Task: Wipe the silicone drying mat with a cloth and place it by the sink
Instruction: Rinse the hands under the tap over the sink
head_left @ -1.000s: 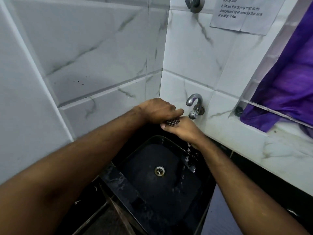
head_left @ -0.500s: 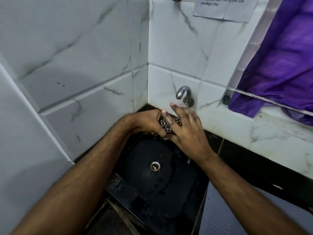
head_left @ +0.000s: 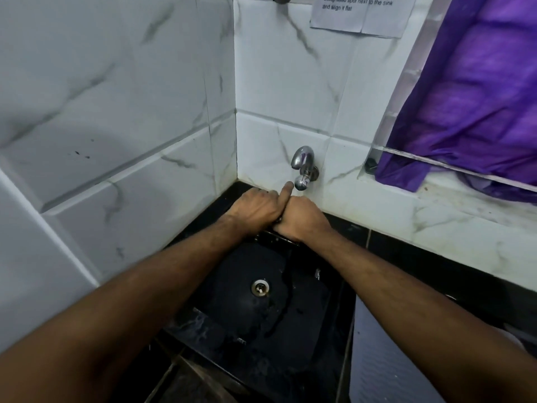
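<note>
The left hand [head_left: 255, 206] and right hand [head_left: 302, 218] are pressed side by side over the back edge of the black sink [head_left: 328, 315], both with fingers curled downward. One finger of the right hand sticks up and nearly touches the tip of the chrome tap [head_left: 303, 165]. Only a dark sliver shows in the gap between the hands, so I cannot tell for certain what they are squeezing; it is most likely the cloth being wrung or rinsed. No water can be seen running.

The silicone drying mat is not visible anywhere in this view, so its position cannot be given.

To do this step well, the cloth should probably be wrung until merely damp, held over the basin so drips fall toward the drain [head_left: 260, 287], which already has wet streaks around it.

Outward from there, white marble-patterned tiles [head_left: 122, 117] form the corner. A paper notice [head_left: 360, 13] hangs above the tap, and a purple fabric [head_left: 479, 97] drapes over a clear panel at right, above the pale counter [head_left: 436, 216].
</note>
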Demonstrator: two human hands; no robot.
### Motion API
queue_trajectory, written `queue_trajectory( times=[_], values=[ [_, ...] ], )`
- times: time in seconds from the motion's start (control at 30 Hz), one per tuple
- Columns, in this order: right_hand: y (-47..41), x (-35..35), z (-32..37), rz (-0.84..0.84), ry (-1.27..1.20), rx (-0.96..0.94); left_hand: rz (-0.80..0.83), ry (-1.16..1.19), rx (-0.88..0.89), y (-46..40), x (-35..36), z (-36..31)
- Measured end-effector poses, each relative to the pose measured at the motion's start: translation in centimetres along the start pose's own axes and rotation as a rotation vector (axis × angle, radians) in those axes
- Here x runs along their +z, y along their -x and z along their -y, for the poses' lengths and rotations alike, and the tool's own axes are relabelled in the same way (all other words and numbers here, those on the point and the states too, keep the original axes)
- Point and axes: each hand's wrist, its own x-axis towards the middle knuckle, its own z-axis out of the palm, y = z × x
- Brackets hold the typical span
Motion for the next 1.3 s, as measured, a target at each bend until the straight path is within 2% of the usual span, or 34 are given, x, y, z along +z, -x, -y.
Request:
queue_trajectory(
  times=[0.07,0.17,0.27,0.37,0.5,0.67,0.73,0.77,0.87,0.93,1.03,1.17,1.23,1.3],
  values=[
    [0.1,0.7,-0.1,0.113,-0.263,0.047,-0.106,-0.097,0.201,-0.1,0.7,1.1],
    [1.4,1.2,-0.2,0.239,-0.715,0.196,-0.242,-0.106,0.381,-0.3,1.7,2.1],
    [2.4,2.5,-0.7,0.176,-0.811,0.255,-0.253,-0.07,0.445,-0.8,1.6,1.6],
    [4.2,4.4,-2.0,0.065,-0.727,0.232,-0.204,0.116,0.332,-0.3,1.6,-0.4],
    [9.2,6.0,-4.6,0.053,-0.677,0.176,-0.022,0.77,-0.022,1.4,3.7,-3.6],
    [14.7,6.5,-7.6,-0.027,-0.719,0.255,0.159,1.976,-0.226,4.2,4.4,-9.9],
    [16.6,6.3,-8.4,-0.059,-0.69,0.304,0.207,2.316,-0.323,5.0,3.2,-12.9],
    [17.5,6.1,-8.8,-0.076,-0.69,0.33,0.212,2.405,-0.36,5.1,2.6,-14.5],
    [20.2,4.6,-8.5,-0.034,-0.907,0.403,0.111,2.387,-0.485,5.2,1.2,-18.3],
    [21.8,3.7,-9.0,-0.099,-1.038,0.418,0.099,2.376,-0.538,4.8,0.3,-20.0],
    [23.5,2.4,-11.2,-0.262,-1.083,0.474,0.141,2.344,-0.541,3.9,-1.3,-21.3],
    [25.9,1.8,-14.3,-0.265,-1.186,0.516,0.053,2.19,-0.649,2.2,-3.5,-23.5],
    [27.2,2.2,-15.4,-0.34,-1.169,0.538,0.002,2.146,-0.664,1.6,-4.4,-24.8],
    [28.4,2.6,-16.7,-0.416,-1.229,0.572,0.025,2.172,-0.65,0.9,-5.4,-26.1]
  ],
)
